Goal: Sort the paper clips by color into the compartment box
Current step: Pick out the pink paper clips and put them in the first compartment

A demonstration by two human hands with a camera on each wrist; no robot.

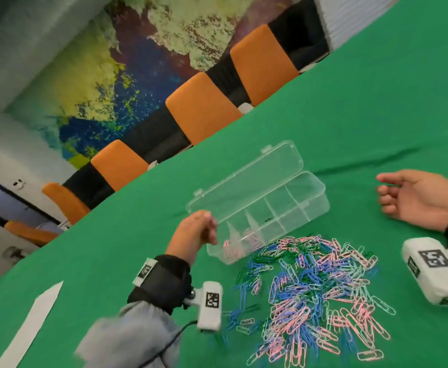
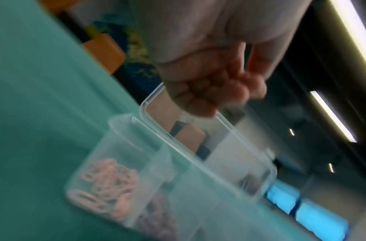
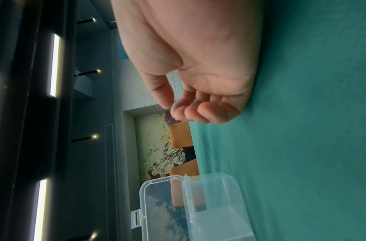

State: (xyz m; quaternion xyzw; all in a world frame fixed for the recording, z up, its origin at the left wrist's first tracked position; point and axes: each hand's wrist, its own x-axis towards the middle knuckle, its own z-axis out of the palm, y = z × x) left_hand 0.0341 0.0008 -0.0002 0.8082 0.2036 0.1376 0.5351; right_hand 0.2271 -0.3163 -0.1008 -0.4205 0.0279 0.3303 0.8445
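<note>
A clear compartment box point(image 1: 308, 205) stands on the green table with its lid point(image 1: 246, 181) tipped back. Pink clips point(image 2: 108, 184) lie in its near-left end compartment, and darker, blurred clips point(image 2: 157, 216) fill the one beside it. A big mixed pile of pink, blue, green and white paper clips point(image 1: 310, 293) lies in front of the box. My left hand point(image 1: 199, 229) hovers over the box's left end with its fingertips point(image 2: 215, 94) bunched together. No clip shows between them, though the view is blurred. My right hand point(image 1: 414, 197) rests on its side on the cloth, right of the box, fingers loosely curled and holding nothing.
Orange-backed chairs point(image 1: 201, 107) line the table's far edge. A white paper strip point(image 1: 29, 328) lies on the cloth at the near left. Bare green cloth point(image 1: 377, 115) stretches behind and to the right of the box.
</note>
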